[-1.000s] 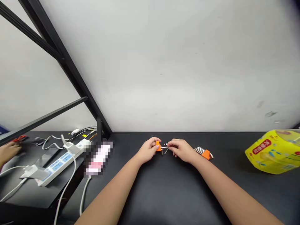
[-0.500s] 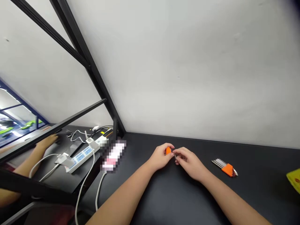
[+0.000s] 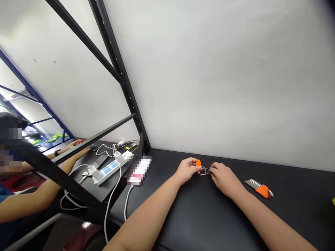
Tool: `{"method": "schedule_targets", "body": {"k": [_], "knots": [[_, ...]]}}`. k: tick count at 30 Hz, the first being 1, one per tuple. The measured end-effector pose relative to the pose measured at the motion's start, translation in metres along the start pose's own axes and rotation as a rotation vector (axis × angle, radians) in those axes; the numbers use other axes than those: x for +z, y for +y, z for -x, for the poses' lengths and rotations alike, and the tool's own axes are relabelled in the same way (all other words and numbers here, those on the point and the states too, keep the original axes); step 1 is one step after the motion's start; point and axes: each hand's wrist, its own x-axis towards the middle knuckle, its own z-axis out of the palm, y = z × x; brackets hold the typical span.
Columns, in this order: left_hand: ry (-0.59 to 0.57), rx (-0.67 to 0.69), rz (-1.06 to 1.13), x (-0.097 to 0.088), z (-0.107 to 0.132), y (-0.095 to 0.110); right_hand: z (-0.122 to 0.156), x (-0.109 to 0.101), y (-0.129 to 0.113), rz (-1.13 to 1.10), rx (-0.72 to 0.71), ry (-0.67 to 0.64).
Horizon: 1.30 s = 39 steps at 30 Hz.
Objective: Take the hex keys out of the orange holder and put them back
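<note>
Between the thumb and fingers of my left hand (image 3: 186,172) is an orange hex key holder (image 3: 198,162). L-shaped hex keys (image 3: 204,174) show in the gap between my hands, close to the black tabletop; how many there are is hard to make out. My right hand (image 3: 222,177) is palm down with curled fingers, its fingertips closed at the end of a hex key and partly hiding it. To the right lies a second orange holder (image 3: 262,190) filled with several hex keys.
Left of my arm, a phone-like device with a blurred screen (image 3: 140,170) is plugged into a white cable. Beyond the black metal frame (image 3: 131,101) are a power strip (image 3: 112,168) with chargers and another person's arms (image 3: 52,177). A pale wall rises behind the table.
My hands have moved apart, and hex keys now show between them. The right hand has turned palm down. The view has swung left, bringing more of the other person into sight.
</note>
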Motion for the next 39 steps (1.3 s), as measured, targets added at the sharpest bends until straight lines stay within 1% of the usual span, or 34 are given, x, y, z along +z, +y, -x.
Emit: {"method": "schedule_targets", "body": {"k": [4, 8, 11, 13, 15, 17, 19, 22, 24, 26, 28, 29, 30, 31, 33, 34, 36, 39], "knots": [[-0.018, -0.040, 0.028, 0.000, -0.001, -0.002, 0.001, -0.002, -0.007, 0.077, 0.002, -0.015], [-0.046, -0.063, 0.055, 0.001, 0.002, 0.000, 0.003, 0.004, -0.002, 0.016, 0.023, -0.032], [-0.075, -0.099, 0.031, -0.001, 0.005, 0.004, 0.005, 0.002, -0.002, -0.031, 0.093, -0.050], [-0.079, -0.122, -0.005, -0.002, 0.007, 0.009, 0.006, -0.004, -0.005, -0.047, 0.153, -0.070], [-0.046, -0.138, -0.019, -0.005, 0.008, 0.015, 0.004, -0.013, -0.009, -0.077, 0.185, -0.104], [0.004, -0.126, 0.011, -0.007, 0.006, 0.020, 0.002, -0.022, -0.010, -0.080, 0.223, -0.132], [0.023, -0.111, 0.014, -0.008, 0.002, 0.022, 0.000, -0.030, -0.009, -0.079, 0.237, -0.171], [0.005, -0.102, 0.038, -0.005, -0.003, 0.022, 0.003, -0.043, -0.005, -0.059, 0.201, -0.259], [-0.007, -0.083, 0.060, -0.003, -0.005, 0.021, 0.008, -0.051, -0.004, -0.083, 0.219, -0.326], [-0.019, -0.073, 0.069, 0.000, -0.005, 0.019, 0.012, -0.056, -0.001, -0.139, 0.247, -0.346], [-0.020, -0.057, 0.090, 0.001, -0.004, 0.018, 0.015, -0.055, 0.006, -0.238, 0.265, -0.316], [-0.030, -0.061, 0.095, 0.001, -0.005, 0.018, 0.015, -0.053, 0.010, -0.341, 0.256, -0.294], [-0.050, -0.065, 0.088, 0.001, -0.005, 0.018, 0.015, -0.049, 0.015, -0.480, 0.242, -0.276], [-0.059, -0.068, 0.084, 0.001, -0.005, 0.017, 0.014, -0.045, 0.020, -0.651, 0.257, -0.253], [-0.091, -0.068, 0.079, 0.002, -0.005, 0.017, 0.011, -0.036, 0.027, -0.989, 0.352, -0.199], [-0.099, -0.062, 0.081, 0.002, -0.006, 0.016, 0.010, -0.031, 0.029, -1.112, 0.392, -0.171], [-0.108, -0.045, 0.083, 0.002, -0.007, 0.015, 0.006, -0.024, 0.031, -1.251, 0.434, -0.137], [-0.095, -0.036, 0.080, 0.001, -0.009, 0.013, 0.003, -0.018, 0.031, -1.324, 0.419, -0.127]]}}
